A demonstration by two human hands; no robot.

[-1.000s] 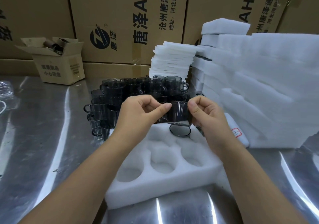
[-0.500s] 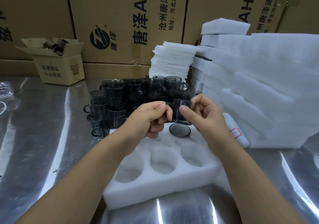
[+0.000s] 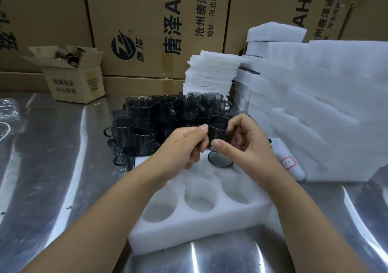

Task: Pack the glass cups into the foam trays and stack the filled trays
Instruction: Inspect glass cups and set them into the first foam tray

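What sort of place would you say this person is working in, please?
Most likely a packing station in a warehouse or small factory: printed shipping cartons stand behind a steel table that bears stacked foam trays and a batch of dark glass cups.

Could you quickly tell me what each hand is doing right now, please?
Left hand: pinches the smoky glass cup at its left side.
Right hand: grips the same cup, thumb across its front.

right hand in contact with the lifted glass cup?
Touching. Head view: the right hand pinches the glass cup, thumb across its near wall, fingers curled round the far side.
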